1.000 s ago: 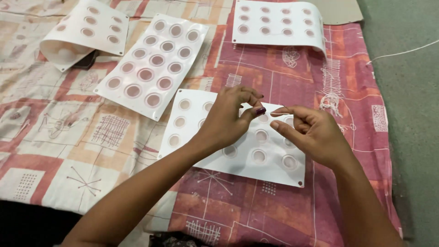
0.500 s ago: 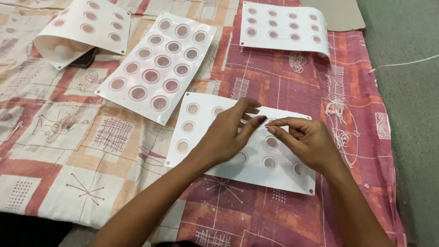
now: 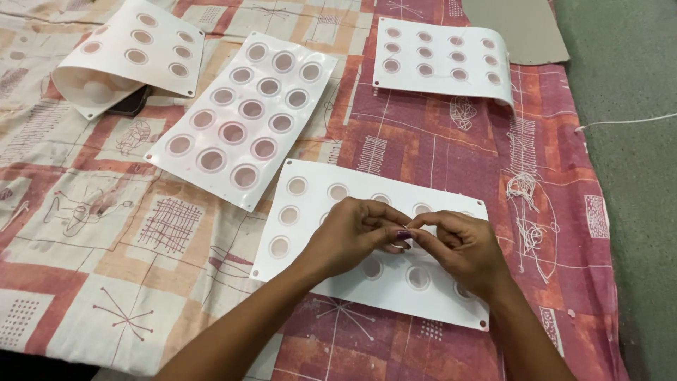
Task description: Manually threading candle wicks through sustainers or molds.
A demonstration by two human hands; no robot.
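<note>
1. Both hands have slid a bit lower in view since the earlier shots, and the white sheets around them sit lower in the picture too, so the head camera seems to have tipped. The pinch itself looks the same as half a second back.
2. Left hand (image 3: 350, 236) and right hand (image 3: 458, 247) meet fingertip to fingertip, fingers curled in and pinched together on something tiny between them. It's too small to make out, so I can't tell what they're gripping.
3. That pinch hovers right over the near white mould sheet (image 3: 310, 233), a flat rectangle with rows of round holes, lying straight in front of the person. The hands cover its middle holes.
4. Up and to the left, just beside it, lies a second white sheet with bigger round holes (image 3: 243, 120), turned at an angle.
5. Farther left, a third white sheet (image 3: 134, 53) is curled up at one edge, with something dark (image 3: 129, 104) tucked under it.
6. At the top, well apart from the hands, a fourth white sheet (image 3: 441, 60) with small holes lies with its right end drooping.
7. Everything rests on a patterned cloth (image 3: 141, 233) in red, pink and cream.
8. Loose white thread (image 3: 525, 204) is tangled on the cloth to the right of the hands, near the grey floor (image 3: 627, 176).
</note>
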